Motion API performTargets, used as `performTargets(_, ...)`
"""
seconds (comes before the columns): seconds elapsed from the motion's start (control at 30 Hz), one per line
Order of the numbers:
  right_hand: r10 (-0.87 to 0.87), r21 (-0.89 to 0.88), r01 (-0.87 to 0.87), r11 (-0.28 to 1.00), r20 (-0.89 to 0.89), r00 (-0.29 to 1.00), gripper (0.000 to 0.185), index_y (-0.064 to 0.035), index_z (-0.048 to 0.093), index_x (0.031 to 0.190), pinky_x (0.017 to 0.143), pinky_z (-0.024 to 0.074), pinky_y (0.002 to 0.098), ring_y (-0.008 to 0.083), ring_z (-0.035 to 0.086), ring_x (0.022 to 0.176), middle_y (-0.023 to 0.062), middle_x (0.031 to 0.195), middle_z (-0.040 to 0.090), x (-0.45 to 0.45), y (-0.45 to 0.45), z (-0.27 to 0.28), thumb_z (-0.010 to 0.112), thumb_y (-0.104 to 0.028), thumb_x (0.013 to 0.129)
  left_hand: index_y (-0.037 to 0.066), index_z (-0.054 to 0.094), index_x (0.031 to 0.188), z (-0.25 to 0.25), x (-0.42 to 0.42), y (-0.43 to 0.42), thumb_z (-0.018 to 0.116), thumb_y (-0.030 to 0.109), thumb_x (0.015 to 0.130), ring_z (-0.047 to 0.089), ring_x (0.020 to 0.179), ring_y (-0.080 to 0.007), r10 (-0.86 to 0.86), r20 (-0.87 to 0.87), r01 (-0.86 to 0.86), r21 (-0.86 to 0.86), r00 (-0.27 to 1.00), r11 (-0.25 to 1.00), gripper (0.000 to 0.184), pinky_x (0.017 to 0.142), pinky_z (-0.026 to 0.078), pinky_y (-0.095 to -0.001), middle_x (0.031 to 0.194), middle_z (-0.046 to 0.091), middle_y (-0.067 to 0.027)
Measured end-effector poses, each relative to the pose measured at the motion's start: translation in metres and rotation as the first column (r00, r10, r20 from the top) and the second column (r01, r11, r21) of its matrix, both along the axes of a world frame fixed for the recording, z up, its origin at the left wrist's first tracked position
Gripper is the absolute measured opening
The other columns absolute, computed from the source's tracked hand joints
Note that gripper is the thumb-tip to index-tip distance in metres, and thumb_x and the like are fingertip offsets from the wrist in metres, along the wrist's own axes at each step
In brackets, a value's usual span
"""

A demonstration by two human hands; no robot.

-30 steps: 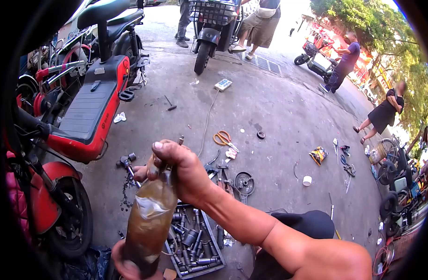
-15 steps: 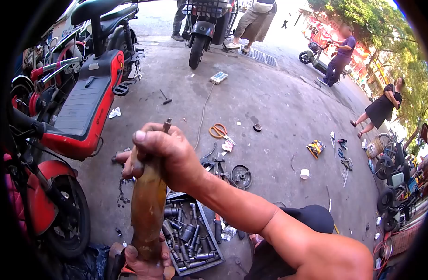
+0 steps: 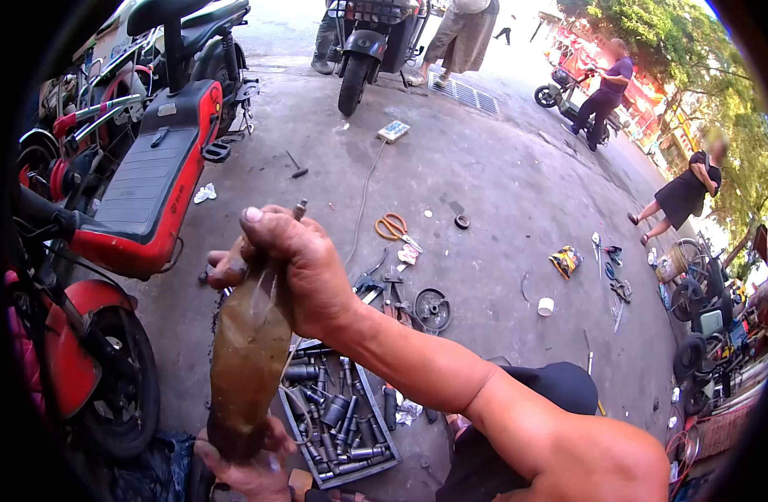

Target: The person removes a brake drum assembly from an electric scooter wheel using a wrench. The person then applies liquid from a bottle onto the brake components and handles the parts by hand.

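A translucent brown plastic bottle [image 3: 248,360] stands slightly tilted in front of me, its lower end darker. My right hand [image 3: 296,263] closes round its upper end, with the thumb on top. Above the knuckles a small metal tip [image 3: 300,207] pokes up; what it belongs to is hidden by the hand. My left hand [image 3: 250,473] cups the bottle's bottom, fingers curled round it. Just to the right and below lies a tray [image 3: 382,410] filled with dark metal sockets and tool pieces.
A red electric scooter [image 3: 162,201] stands on the left. Orange-handled scissors [image 3: 392,227], a round black metal part [image 3: 432,310], a white cup [image 3: 545,307] and a power strip [image 3: 393,131] lie on the concrete. Several people stand farther off, near another scooter [image 3: 363,63].
The bottle's lower part has swung left and now looks wider. My right hand has risen slightly, and the left hand has shifted a little to the left under the bottle.
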State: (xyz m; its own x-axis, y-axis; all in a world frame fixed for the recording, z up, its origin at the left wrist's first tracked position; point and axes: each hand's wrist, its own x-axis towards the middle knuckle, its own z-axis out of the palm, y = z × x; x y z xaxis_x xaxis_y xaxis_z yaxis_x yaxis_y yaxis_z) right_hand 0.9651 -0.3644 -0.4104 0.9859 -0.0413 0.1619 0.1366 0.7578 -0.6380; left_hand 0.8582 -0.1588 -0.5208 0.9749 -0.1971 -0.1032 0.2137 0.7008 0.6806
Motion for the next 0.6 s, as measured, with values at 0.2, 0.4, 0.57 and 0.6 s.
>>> performTargets(0.2, 0.135, -0.030, -0.135, 0.990, 0.007, 0.991, 0.022, -0.0033, 0.052, 0.074, 0.077, 0.0485, 0.0380, 0.0248, 0.065, 0.069, 0.0093, 0.067, 0.056, -0.011, 0.003, 0.001, 0.055, -0.020, 0.087, 0.000, 0.038, 0.132, -0.010, -0.011, 0.018, 0.060, 0.058, 0.080, 0.060, 0.058, -0.0273, -0.255, -0.009, 0.251, -0.165, 0.967, 0.954, 0.080, 0.039, 0.049, -0.0334, 0.107, 0.055, -0.0259)
performTargets(0.4, 0.037, -0.114, -0.052, 0.992, -0.137, 0.990, 0.021, -0.0020, 0.053, 0.077, 0.073, 0.0500, 0.0353, 0.0240, 0.065, 0.070, 0.0110, 0.068, 0.058, -0.016, 0.000, 0.001, 0.056, -0.020, 0.087, -0.001, 0.044, 0.130, 0.010, -0.007, 0.011, 0.071, 0.044, 0.072, 0.059, 0.084, -0.0291, 0.012, 0.560, -0.421, 0.608, 0.828, 0.673, 0.078, 0.069, 0.051, -0.0380, 0.111, 0.055, -0.0184)
performTargets(0.57, -0.006, -0.177, -0.034, 0.984, -0.224, 0.975, 0.022, -0.0021, 0.053, 0.076, 0.071, 0.0509, 0.0345, 0.0229, 0.065, 0.071, 0.0115, 0.070, 0.059, -0.009, -0.003, -0.013, 0.055, -0.021, 0.088, -0.001, 0.042, 0.130, -0.010, -0.011, 0.014, 0.064, 0.040, 0.079, 0.054, 0.095, -0.0342, -0.343, 0.807, -0.797, 0.566, 0.481, 0.212, 0.069, 0.085, 0.043, -0.0432, 0.111, 0.053, -0.0208)
performTargets(0.6, 0.000, -0.148, -0.032, 0.988, -0.209, 0.978, 0.023, -0.0024, 0.053, 0.075, 0.069, 0.0511, 0.0344, 0.0227, 0.064, 0.070, 0.0111, 0.070, 0.058, -0.007, -0.001, -0.013, 0.055, -0.021, 0.088, -0.001, 0.042, 0.131, -0.008, -0.014, 0.007, 0.059, 0.043, 0.082, 0.054, 0.097, -0.0344, -0.132, 0.797, -0.709, 0.589, 0.590, 0.387, 0.068, 0.082, 0.045, -0.0426, 0.111, 0.053, -0.0202)
